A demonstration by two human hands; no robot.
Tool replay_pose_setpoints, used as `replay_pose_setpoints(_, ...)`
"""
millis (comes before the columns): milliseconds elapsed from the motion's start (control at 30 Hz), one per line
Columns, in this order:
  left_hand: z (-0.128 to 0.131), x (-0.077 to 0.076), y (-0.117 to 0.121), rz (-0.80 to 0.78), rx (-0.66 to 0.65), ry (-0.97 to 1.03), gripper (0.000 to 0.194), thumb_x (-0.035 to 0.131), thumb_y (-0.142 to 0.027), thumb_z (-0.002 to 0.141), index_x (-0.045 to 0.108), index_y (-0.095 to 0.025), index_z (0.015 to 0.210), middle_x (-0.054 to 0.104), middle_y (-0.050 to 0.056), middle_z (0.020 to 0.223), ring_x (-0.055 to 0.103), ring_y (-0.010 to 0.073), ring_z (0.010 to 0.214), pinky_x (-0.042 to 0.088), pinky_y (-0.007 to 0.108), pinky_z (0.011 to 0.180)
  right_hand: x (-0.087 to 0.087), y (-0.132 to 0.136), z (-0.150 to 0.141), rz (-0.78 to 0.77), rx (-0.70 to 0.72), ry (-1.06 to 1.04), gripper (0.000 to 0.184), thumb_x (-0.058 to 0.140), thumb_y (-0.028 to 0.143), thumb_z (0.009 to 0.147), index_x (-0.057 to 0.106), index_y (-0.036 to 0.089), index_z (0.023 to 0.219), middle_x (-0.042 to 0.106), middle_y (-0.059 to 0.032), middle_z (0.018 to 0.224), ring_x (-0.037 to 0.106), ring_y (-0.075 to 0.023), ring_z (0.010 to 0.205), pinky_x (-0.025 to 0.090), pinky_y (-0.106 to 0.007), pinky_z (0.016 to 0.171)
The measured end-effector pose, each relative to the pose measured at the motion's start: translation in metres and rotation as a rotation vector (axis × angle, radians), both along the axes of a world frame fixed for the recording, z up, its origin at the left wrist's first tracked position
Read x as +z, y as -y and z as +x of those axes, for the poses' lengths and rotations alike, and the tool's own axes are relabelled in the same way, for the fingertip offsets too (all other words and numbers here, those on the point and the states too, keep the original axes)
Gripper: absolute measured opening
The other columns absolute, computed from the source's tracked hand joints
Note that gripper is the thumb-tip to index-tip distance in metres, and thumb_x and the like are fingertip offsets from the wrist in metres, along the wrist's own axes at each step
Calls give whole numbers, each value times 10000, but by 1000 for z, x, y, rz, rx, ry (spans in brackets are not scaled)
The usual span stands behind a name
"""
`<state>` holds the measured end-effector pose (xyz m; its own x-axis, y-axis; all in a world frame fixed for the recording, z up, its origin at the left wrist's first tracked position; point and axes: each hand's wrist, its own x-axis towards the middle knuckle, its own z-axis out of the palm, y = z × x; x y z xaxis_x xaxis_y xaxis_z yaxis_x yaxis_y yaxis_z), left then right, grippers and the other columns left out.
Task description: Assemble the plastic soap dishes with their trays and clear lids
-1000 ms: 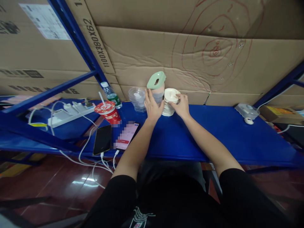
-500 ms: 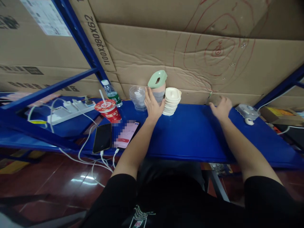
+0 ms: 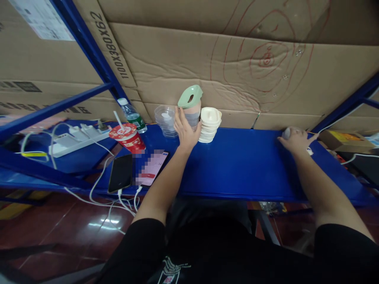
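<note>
My left hand (image 3: 188, 132) is curved round the front of a stack of plastic tubs (image 3: 194, 116), grey and pinkish below. A light green oval piece (image 3: 191, 96) with a dark slot sits tilted on top. Right beside the thumb stands a stack of cream squarish containers (image 3: 211, 122). Clear plastic bowls (image 3: 166, 120) are nested to the left of my fingers. At the right end of the shelf, my right hand (image 3: 297, 142) is bent round a blurred greyish thing (image 3: 286, 133), whose kind I cannot make out. A small whitish round thing (image 3: 309, 151) shows partly behind that hand.
On the left are a red drink cup (image 3: 128, 138) with a straw, a water bottle (image 3: 133, 114), two phones (image 3: 121, 173) on charging cables and a white power strip (image 3: 78, 142). Cardboard (image 3: 174, 55) backs the blue shelf (image 3: 237, 165); a blue post (image 3: 91, 47) slants at left.
My right hand has moved right along the shelf and now covers the spot where a clear plastic container showed. My left hand stays at the tub stack. The whole view has shifted slightly.
</note>
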<state>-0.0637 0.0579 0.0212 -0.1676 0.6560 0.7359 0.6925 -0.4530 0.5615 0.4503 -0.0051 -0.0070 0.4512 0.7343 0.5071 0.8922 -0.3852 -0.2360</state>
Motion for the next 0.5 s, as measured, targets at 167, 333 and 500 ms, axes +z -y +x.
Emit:
replay_pose_setpoints(167, 3, 1, 3, 28, 8, 2, 1015, 671, -678, 930, 282, -155, 1708, 239, 243, 1789, 179, 395, 1687, 178, 630, 1351, -12, 10, -55, 69, 213, 48, 625, 682, 637, 864, 762, 166, 1267, 649, -331, 1419, 515, -527, 1380, 328, -813, 1057)
replay_pose_setpoints(333, 3, 2, 6, 45, -5, -11, 1016, 647, -685, 932, 286, -119, 1695, 256, 264, 1776, 185, 391, 1686, 169, 609, 1356, -4, 15, -94, -89, 539, -48, 662, 685, 581, 817, 719, 160, 1327, 650, -256, 1486, 544, -477, 1442, 428, -723, 1164)
replay_pose_setpoints(500, 4, 5, 10, 30, -33, 4, 995, 627, -712, 940, 302, -144, 1690, 243, 246, 1785, 164, 395, 1690, 161, 618, 1355, 11, 35, -152, -216, 1046, -152, 717, 872, 612, 712, 728, 250, 1314, 654, -142, 1541, 465, -432, 1560, 324, -712, 1283)
